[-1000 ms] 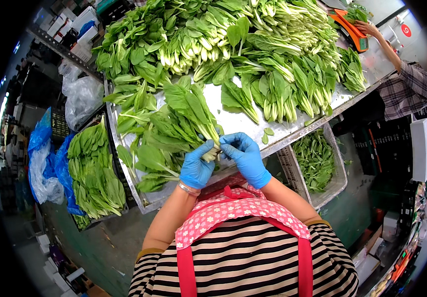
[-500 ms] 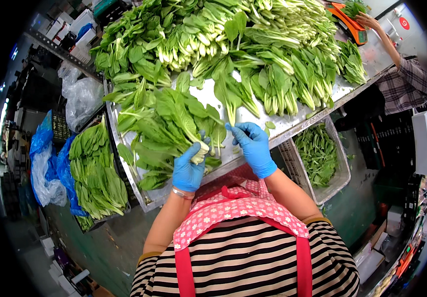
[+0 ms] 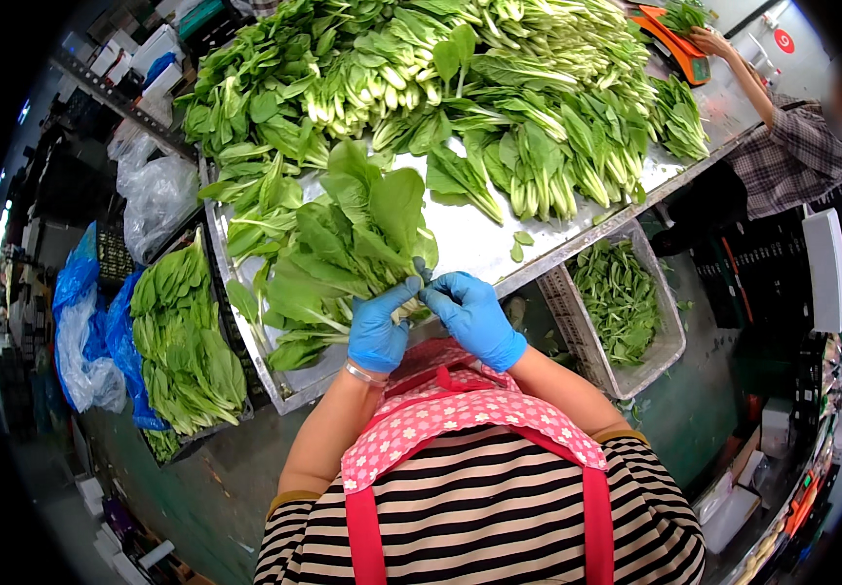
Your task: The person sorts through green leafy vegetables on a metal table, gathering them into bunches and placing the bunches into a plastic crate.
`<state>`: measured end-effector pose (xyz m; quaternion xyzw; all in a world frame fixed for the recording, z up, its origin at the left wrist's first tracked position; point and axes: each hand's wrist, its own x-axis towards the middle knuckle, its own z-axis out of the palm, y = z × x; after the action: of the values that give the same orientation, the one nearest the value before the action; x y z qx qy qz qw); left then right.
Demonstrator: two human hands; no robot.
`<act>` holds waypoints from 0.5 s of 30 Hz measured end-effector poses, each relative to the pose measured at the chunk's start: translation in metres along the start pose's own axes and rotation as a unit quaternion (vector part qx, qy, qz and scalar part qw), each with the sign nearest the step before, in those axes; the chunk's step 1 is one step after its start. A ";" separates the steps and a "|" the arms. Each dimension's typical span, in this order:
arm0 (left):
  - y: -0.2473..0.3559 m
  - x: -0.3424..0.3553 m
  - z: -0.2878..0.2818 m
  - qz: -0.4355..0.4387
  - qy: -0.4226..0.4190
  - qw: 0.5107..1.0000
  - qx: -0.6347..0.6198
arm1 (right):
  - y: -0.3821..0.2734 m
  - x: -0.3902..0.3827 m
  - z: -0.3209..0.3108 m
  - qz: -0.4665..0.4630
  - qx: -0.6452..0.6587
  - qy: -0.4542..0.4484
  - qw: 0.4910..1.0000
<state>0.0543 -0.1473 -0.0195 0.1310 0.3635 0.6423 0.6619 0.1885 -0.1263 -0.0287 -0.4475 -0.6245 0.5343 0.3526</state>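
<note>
My left hand (image 3: 379, 327), in a blue glove, is closed around the stems of a bunch of leafy greens (image 3: 352, 239). The broad green leaves fan up and away over the near left part of the metal table (image 3: 450, 234). Right beside it, my right hand (image 3: 477, 322), also gloved in blue, has its fingers pinched at the stem ends of the bunch, next to the left thumb. The pinched stems are mostly hidden by the gloves. Beyond the hands lies a large heap of the same greens (image 3: 421, 78), with pale stems mostly pointing toward me.
A crate of loose leaves (image 3: 626, 302) stands below the table's right edge. Left of the table is another crate of greens (image 3: 182, 331), beside blue and clear plastic bags (image 3: 89, 322). At the far right a person (image 3: 791, 146) has a hand by an orange scale (image 3: 674, 44).
My right hand has moved left to meet my left hand, bringing a single stalk off the table to the bunch. The bunch's leaves now stand higher and farther right.
</note>
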 end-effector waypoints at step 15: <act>0.013 -0.005 0.011 -0.028 0.036 0.984 -0.174 | -0.025 0.009 0.000 0.032 0.239 -0.029 0.970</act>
<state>0.0520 -0.1473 -0.0022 -0.0192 0.2732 0.6810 0.6791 0.1809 -0.1189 -0.0046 -0.3545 -0.4735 0.6918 0.4142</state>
